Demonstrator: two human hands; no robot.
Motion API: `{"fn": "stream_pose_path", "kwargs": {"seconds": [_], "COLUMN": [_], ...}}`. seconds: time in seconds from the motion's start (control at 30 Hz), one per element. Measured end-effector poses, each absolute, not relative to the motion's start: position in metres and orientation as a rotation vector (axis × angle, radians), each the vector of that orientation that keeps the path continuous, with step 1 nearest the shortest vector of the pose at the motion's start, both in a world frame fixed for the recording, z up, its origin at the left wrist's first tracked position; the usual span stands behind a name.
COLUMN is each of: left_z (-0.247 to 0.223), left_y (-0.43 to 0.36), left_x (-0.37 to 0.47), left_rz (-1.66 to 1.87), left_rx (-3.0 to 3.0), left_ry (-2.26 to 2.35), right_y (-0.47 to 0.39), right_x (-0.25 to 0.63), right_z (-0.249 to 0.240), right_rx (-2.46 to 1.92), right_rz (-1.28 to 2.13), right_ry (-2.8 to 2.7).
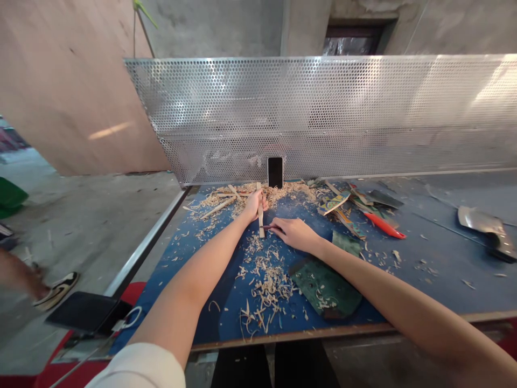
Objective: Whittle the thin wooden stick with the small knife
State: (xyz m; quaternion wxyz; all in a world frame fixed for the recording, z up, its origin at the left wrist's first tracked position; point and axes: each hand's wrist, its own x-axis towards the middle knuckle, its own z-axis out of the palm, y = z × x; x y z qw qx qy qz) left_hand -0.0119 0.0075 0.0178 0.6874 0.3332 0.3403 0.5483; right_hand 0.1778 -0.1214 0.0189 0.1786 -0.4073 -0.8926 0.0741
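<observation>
My left hand (255, 205) is closed around a pale strip of wood (260, 217), which points away from me over the blue tabletop (226, 269). In my right hand (297, 233) is a small carving knife (276, 227), its dark handle partly hidden by the fingers. The knife's tip end meets the lower part of the strip. Curled wood shavings (271, 280) lie below both hands. Beneath my right forearm rests a dark green sheet (327, 288) with a few shavings on it.
A phone (275, 172) leans upright against the perforated metal panel (250, 118). To the right lie a red-handled tool (385, 225), printed scraps (333, 203) and a curved metal piece (484, 226). At lower left sits a black device (89, 312) with a white cable; a person's foot (58, 291) is beyond.
</observation>
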Motion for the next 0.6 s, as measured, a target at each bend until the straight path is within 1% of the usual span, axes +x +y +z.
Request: {"fn": "stream_pose_path", "kwargs": {"seconds": [0.17, 0.6], "left_z": [0.0167, 0.015], "left_y": [0.0066, 0.0089], "left_x": [-0.0132, -0.0108], "left_rz": [1.22, 1.215], "left_rx": [0.765, 0.763], "left_ry": [0.741, 0.758], "right_y": [-0.1214, -0.1243], "right_x": [0.1787, 0.177], "right_z": [0.023, 0.0184], "right_rx": [-1.22, -1.167], "right_rz": [0.167, 0.175], "right_ry": [-2.465, -2.458]}}
